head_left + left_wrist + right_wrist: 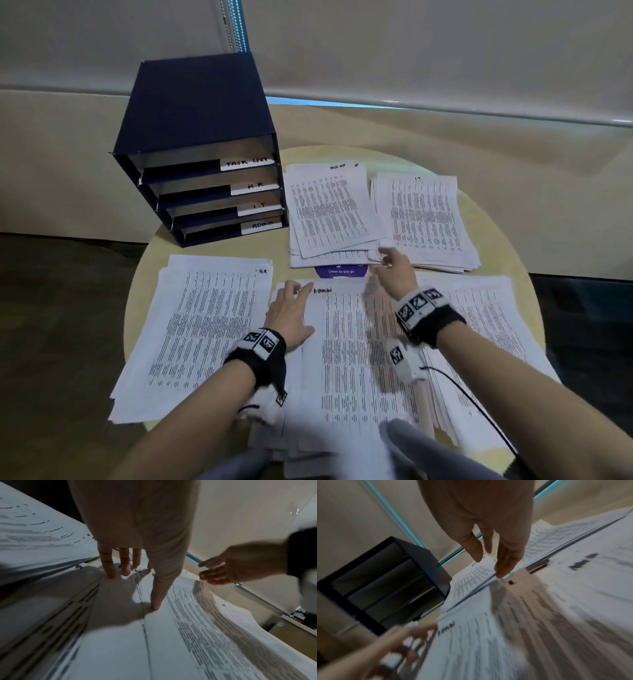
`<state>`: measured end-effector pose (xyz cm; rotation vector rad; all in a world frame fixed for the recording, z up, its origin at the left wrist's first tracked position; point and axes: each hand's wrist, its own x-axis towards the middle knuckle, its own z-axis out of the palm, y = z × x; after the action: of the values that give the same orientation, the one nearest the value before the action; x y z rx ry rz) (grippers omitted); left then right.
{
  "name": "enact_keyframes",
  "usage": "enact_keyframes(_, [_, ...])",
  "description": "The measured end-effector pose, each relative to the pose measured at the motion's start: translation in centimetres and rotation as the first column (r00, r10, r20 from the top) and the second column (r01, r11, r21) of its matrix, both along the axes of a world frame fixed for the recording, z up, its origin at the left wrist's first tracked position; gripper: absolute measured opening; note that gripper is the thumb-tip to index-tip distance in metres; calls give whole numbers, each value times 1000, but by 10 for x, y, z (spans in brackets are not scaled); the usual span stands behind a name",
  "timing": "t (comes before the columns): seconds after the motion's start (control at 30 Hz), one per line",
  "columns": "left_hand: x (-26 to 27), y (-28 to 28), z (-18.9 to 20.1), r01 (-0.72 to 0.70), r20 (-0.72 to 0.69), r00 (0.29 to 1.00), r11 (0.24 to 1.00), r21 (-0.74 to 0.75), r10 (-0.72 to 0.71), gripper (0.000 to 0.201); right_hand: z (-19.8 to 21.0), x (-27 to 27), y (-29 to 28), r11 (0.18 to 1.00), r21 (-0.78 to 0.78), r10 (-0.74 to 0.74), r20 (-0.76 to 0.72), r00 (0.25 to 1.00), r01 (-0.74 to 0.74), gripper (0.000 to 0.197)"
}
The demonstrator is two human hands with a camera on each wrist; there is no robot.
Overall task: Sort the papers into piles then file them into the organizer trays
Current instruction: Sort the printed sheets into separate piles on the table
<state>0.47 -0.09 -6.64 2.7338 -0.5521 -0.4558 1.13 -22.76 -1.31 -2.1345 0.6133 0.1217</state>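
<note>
A round, pale worktop (507, 240) carried five piles of printed papers and, at its far left edge, a dark blue organizer (195, 144) with four stacked trays labelled, top to bottom, TASK LIST, H.R, I.T and ADMIN. The middle pile (349, 359), marked ADMIN at its top edge, lay nearest the person and overhung the near edge of the worktop. The left pile (202, 325) lay just beside it, and the right pile (489, 318) partly under it. Two smaller piles lay beyond: the task-list pile (329, 209) just beside the organizer, and the I.T pile (424, 219) to its right, their near corners overlapping. A purple card (340, 271) showed from under the task-list pile. The left hand (287, 318) rested on the top left corner of the middle pile, its fingers (108, 563) spread apart and straight, their tips touching the sheet. The right hand (394, 270) hung above the gap between the far piles and the middle pile, blurred, fingers loosely extended and holding nothing.
</note>
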Motion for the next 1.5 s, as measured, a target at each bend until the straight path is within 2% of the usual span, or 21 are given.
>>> enact_keyframes(0.1, [5, -4, 5, 21, -22, 1000, 1000, 16, -20, 85, -13, -43, -5, 982, -189, -6, -32, 999, 0, 19])
enact_keyframes(0.17, [8, -7, 6, 32, -19, 999, 999, -1, -32, 81, -18, -66, -8, 960, -279, -49, -127, 991, 12, 26])
enact_keyframes(0.27, [10, -9, 7, 15, -45, 999, 999, -36, -17, 77, -20, -87, -7, 993, -102, -74, -155, 985, 59, 50])
enact_keyframes(0.37, [8, -10, 11, -195, -186, 971, 950, -242, 152, 65, -21, -94, -5, 979, 69, -189, -76, 979, 194, 56])
enact_keyframes(0.43, [6, -10, 14, -335, -308, 924, 869, -364, 227, 48, -20, -96, -4, 954, 120, -269, -55, 961, 274, 52])
enact_keyframes(0.5, [6, -7, 17, -367, -364, 908, 816, -447, 209, 34, -17, -97, -2, 944, 152, -292, -28, 956, 293, 41])
enact_keyframes(0.57, [4, -6, 20, -327, -349, 922, 817, -475, 166, 28, -16, -97, 0, 964, 105, -247, 11, 969, 245, 25])
enact_keyframes(0.63, [1, -2, 24, -360, -366, 914, 769, -528, 176, 22, -18, -98, -1, 982, 58, -181, 52, 982, 178, 6])
enact_keyframes(0.7, [0, 4, 27, -411, -353, 904, 720, -559, 242, 17, -22, -102, -3, 992, 57, -117, 83, 990, 113, 14])
enact_keyframes(0.73, [3, 9, 25, -397, -282, 916, 751, -527, 286, 16, -23, -105, -5, 995, 48, -90, 100, 991, 85, 16])
enact_keyframes(0.8, [11, 21, 21, -306, -105, 952, 876, -374, 288, 18, -22, -112, -12, 997, 25, -73, 140, 987, 70, 24])
enact_keyframes(0.83, [14, 27, 19, -244, -52, 970, 929, -280, 239, 19, -20, -115, -16, 996, 25, -94, 153, 984, 91, 28])
enact_keyframes(0.9, [18, 36, 16, -139, -35, 990, 982, -130, 136, 21, -19, -120, -26, 989, 34, -145, 173, 974, 141, 31])
enact_keyframes(0.97, [17, 41, 16, -89, -44, 995, 995, -49, 87, 33, -20, -124, -35, 989, 62, -145, 189, 971, 135, 31])
enact_keyframes(1.03, [17, 41, 17, -76, -50, 996, 996, -44, 73, 49, -22, -128, -39, 990, 89, -119, 182, 976, 105, 25])
enact_keyframes(1.1, [18, 38, 19, -53, -37, 998, 999, -12, 53, 57, -24, -130, -37, 992, 107, -84, 163, 983, 67, 22])
enact_keyframes(1.23, [20, 31, 20, -43, 86, 996, 997, 71, 37, 43, -22, -125, -22, 993, 117, -22, 156, 987, 4, 22])
enact_keyframes(1.33, [20, 28, 23, -49, 180, 983, 997, 57, 38, 23, -23, -118, -14, 991, 132, 7, 141, 990, -26, 14])
enact_keyframes(1.4, [22, 28, 27, -19, 242, 970, 999, 33, 11, 11, -23, -115, -12, 996, 70, 41, 137, 990, -51, 8])
enact_keyframes(1.5, [22, 32, 30, 59, 271, 961, 998, 0, -57, 16, -25, -111, -13, 997, 21, 70, 113, 991, -73, 5])
